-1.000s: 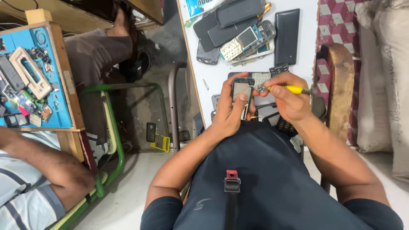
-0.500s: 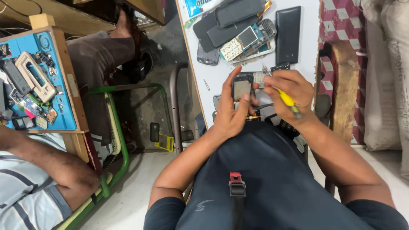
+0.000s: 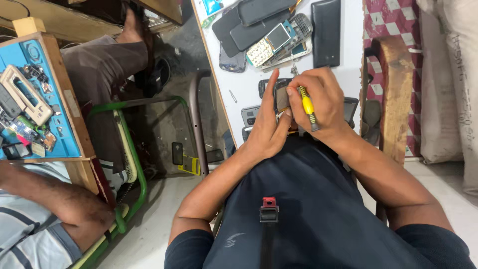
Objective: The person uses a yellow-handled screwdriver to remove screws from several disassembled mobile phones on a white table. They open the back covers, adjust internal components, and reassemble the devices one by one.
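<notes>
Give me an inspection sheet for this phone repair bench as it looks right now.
Surface: white table, mostly covered at the far end.
Job's things: small phone steadied by the left hand; yellow-handled screwdriver gripped in the right hand, tip at the phone.
Clutter: pile of phones and back covers; black phone lying apart.
Hands: both on the work.
Cables: nothing seen.
Surroundings: blue tray of parts at left, another person's arm, green metal frame.

A small phone (image 3: 282,95) is held on the white table (image 3: 249,84) between the left hand (image 3: 266,132) and the right hand (image 3: 318,102). Behind them, a heap of phones (image 3: 266,30) is piled. Left of the table, beyond a metal chair frame (image 3: 196,119), a blue tray of parts (image 3: 30,114) is set.
</notes>
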